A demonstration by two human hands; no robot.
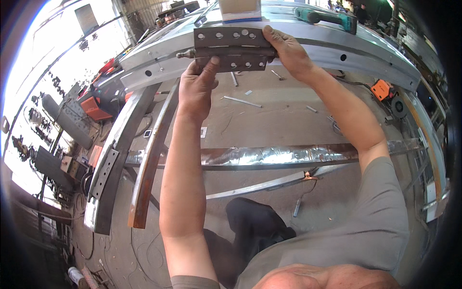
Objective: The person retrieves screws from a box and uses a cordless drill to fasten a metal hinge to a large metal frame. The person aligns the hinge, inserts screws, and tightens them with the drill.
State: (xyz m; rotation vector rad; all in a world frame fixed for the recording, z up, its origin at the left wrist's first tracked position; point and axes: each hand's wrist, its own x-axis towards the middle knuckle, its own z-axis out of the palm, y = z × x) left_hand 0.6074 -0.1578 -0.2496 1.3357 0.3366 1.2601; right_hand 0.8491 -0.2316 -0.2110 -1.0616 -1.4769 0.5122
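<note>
A dark metal butt hinge (231, 50) with rows of round screw holes is held up in front of a pale metal frame (308, 54). Its two leaves lie spread, one above the other, with the knuckle running across between them and a finial jutting out at the left end. My left hand (197, 89) grips the lower left corner, thumb pressed on the lower leaf. At the right end, my right hand (288, 52) pinches the hinge, its thumb by the upper corner. A second hinge (105, 174) rests on a steel beam (126, 130) at left.
A teal power tool (327, 19) and a cardboard box (239, 6) sit on the frame. A rusty bar (153, 166) juts toward me beside the beam. A crossbar (279, 155) spans below my arms. An orange machine (382, 90) stands at right; rods and cables lie on the floor.
</note>
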